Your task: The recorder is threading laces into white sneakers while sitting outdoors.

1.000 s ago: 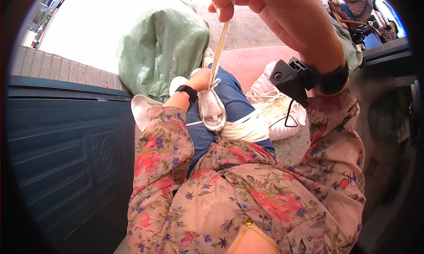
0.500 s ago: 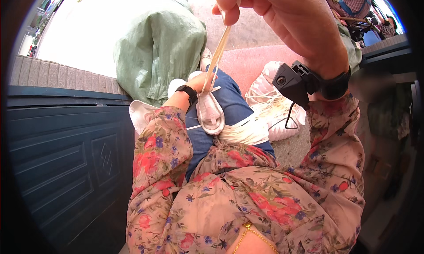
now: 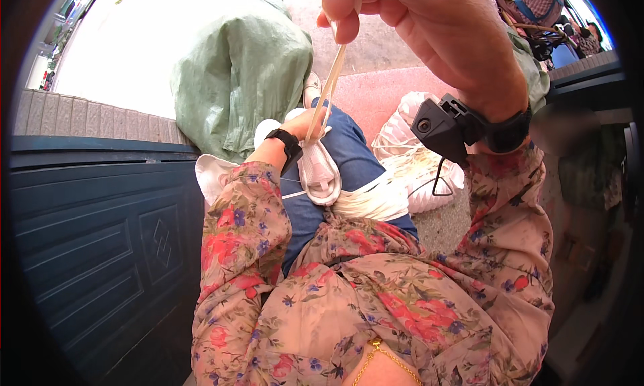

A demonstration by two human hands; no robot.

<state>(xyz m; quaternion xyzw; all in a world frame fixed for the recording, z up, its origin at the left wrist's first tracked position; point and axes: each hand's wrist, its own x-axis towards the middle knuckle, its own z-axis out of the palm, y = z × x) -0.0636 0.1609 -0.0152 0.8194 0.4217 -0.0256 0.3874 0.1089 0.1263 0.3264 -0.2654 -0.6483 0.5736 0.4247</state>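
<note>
A light pink and white shoe (image 3: 320,173) rests on my lap, its near end toward my waist. My left hand (image 3: 305,125) is closed around the shoe's far end, fingers partly hidden. High above it, the fingertips of my right hand (image 3: 396,10) pinch a cream shoelace (image 3: 329,90), which runs taut as narrow strands down to the shoe by my left hand. Another bit of white lace sticks out beside the shoe. A bundle of cream laces (image 3: 376,199) lies across my right thigh.
More pink-white shoes and loose laces (image 3: 419,164) are heaped to the right on a pink mat (image 3: 392,84). A big green sack (image 3: 245,77) stands far left. Blue panelled metal (image 3: 100,238) borders my left. A small black camera (image 3: 436,121) is strapped to my right wrist.
My right hand has shifted slightly left with the shoelace. The lace's strands look narrower and lie differently. My left hand and the shoe stay nearly where they were.
</note>
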